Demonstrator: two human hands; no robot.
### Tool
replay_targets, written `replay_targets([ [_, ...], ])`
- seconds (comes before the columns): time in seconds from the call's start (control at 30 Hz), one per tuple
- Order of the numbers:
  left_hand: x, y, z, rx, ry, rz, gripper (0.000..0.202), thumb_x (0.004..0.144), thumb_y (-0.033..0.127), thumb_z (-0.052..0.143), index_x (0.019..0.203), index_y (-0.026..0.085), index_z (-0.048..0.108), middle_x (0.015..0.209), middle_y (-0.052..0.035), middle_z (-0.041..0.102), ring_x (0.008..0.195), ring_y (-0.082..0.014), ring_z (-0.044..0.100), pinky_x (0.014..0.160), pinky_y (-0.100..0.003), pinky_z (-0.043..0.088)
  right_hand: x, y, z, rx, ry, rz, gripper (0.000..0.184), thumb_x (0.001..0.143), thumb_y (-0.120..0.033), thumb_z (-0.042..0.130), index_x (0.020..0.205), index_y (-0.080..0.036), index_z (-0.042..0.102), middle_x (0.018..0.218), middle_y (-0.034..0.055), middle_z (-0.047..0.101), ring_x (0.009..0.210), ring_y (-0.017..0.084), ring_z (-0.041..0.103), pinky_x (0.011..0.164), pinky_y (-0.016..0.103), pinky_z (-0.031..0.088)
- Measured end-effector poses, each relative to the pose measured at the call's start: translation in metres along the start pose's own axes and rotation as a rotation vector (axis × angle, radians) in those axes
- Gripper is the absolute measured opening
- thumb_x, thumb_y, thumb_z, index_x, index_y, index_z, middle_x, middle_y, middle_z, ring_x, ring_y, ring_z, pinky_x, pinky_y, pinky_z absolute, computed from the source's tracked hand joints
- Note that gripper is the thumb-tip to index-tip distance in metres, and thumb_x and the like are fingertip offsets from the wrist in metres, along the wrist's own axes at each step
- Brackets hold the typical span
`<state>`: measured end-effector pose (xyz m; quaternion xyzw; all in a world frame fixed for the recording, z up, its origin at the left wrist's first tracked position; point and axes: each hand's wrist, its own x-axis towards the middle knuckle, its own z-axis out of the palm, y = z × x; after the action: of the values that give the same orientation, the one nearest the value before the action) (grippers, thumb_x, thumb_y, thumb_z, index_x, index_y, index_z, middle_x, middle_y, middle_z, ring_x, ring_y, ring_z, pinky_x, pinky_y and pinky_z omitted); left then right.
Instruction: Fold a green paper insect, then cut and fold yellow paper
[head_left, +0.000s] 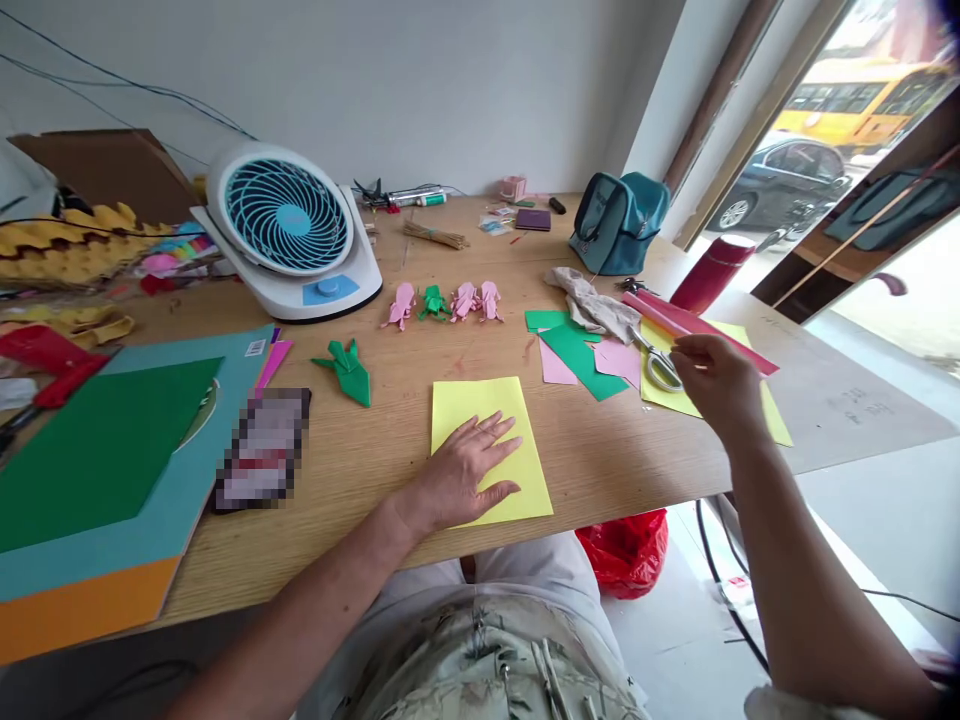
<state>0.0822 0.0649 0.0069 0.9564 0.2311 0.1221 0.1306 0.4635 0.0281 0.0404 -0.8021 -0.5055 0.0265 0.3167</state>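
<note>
My left hand lies flat with fingers spread on a folded yellow sheet of paper near the table's front edge. Over to the right, my right hand has its fingers curled together beside the scissors and a long, flat red piece. What those fingers hold, if anything, is hidden. More yellow paper lies beneath the scissors and the red piece. Green paper scraps and pink paper scraps are spread between my hands.
Small folded pink figures and a green one stand mid-table, with a green folded figure nearer. A fan, phone, crumpled cloth, teal bag and red bottle surround them. Large folders lie left.
</note>
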Motion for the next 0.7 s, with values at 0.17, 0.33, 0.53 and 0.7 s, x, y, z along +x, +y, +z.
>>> replay_targets([
  [0.17,-0.006,0.009,-0.003,-0.044,-0.077,0.035,0.065,0.092,0.059,0.051,0.143,0.018,0.05,0.156,-0.0114,0.04,0.148,-0.0285,0.031,0.121,-0.05,0.027,0.045,0.021,0.027,-0.266,-0.08,0.112,0.036,0.088,-0.035,0.064,0.109,-0.005,0.065,0.117,0.0249,0.06,0.111,0.035,0.057,0.094,0.046,0.045],
  [0.33,-0.016,0.018,-0.005,-0.054,-0.118,0.027,0.076,0.088,0.067,0.051,0.147,0.02,0.044,0.158,-0.0123,0.036,0.149,-0.0308,0.026,0.122,-0.052,0.024,0.065,0.032,0.036,-0.427,-0.16,0.212,0.046,0.087,-0.043,0.059,0.11,-0.003,0.062,0.109,0.0259,0.062,0.105,0.036,0.058,0.084,0.043,0.044],
  [0.53,-0.022,0.022,-0.002,-0.008,-0.182,-0.009,0.086,0.083,0.069,0.057,0.151,0.02,0.037,0.162,-0.0136,0.026,0.151,-0.0331,0.019,0.122,-0.056,0.018,0.055,0.031,0.02,-0.451,-0.263,0.151,0.037,0.086,-0.041,0.055,0.095,-0.007,0.065,0.096,0.0237,0.063,0.086,0.027,0.058,0.069,0.035,0.037],
  [0.7,-0.021,0.025,0.0,0.016,-0.21,-0.051,0.089,0.082,0.065,0.061,0.153,0.021,0.032,0.164,-0.0141,0.018,0.152,-0.0329,0.012,0.122,-0.056,0.017,0.039,0.03,0.007,-0.429,-0.291,0.143,0.03,0.089,-0.036,0.051,0.071,-0.015,0.062,0.078,0.02,0.062,0.07,0.024,0.054,0.064,0.037,0.031],
])
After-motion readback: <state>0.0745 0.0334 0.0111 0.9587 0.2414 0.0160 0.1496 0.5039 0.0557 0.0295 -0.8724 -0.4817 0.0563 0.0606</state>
